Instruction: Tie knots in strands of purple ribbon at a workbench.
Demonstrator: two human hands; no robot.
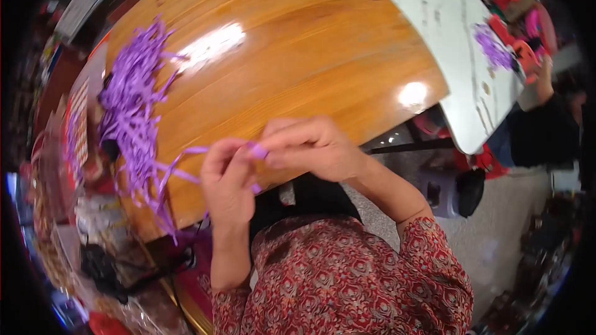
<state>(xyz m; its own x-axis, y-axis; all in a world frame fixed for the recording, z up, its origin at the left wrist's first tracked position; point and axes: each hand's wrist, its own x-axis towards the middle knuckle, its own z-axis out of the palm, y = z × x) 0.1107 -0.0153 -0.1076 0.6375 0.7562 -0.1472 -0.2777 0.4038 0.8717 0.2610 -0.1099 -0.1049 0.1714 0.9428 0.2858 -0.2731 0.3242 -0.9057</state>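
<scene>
Over the near edge of the wooden table, my left hand (230, 174) and my right hand (316, 149) meet, fingertips almost touching. Pinched between both is a purple ribbon (258, 151), its short bright end showing at the fingertips. A strip of it trails left from my left hand toward a big loose heap of purple ribbons (133, 93) along the table's left side. A small purple bit also hangs below my left hand. Whether the ribbon is knotted or folded at the fingertips is too small to tell.
The wooden table (298, 43) has a glossy top. A white marble-patterned table (462, 56) adjoins at right, with another purple ribbon bunch (493, 46) near a co-worker's hand (544, 77). A grey stool (434, 192) stands below it. Bags and boxes crowd the left side.
</scene>
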